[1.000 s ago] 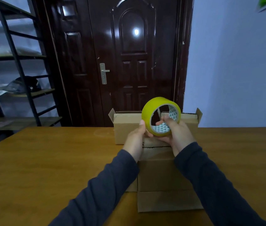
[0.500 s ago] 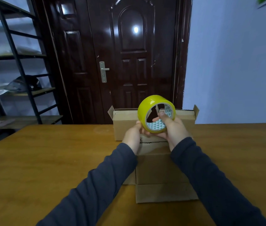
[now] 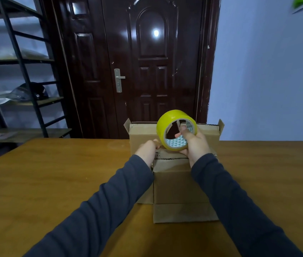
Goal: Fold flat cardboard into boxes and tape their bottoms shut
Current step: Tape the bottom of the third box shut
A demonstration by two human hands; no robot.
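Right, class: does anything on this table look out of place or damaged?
Nothing spilled. On the near box, just below the tape roll in the right hand, a dark jagged gap shows between uneven cardboard edges.

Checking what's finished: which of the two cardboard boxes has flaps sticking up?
The far box, behind the yellow tape roll: small flaps stand up at both its ends. The near box, between the arms, shows none raised.
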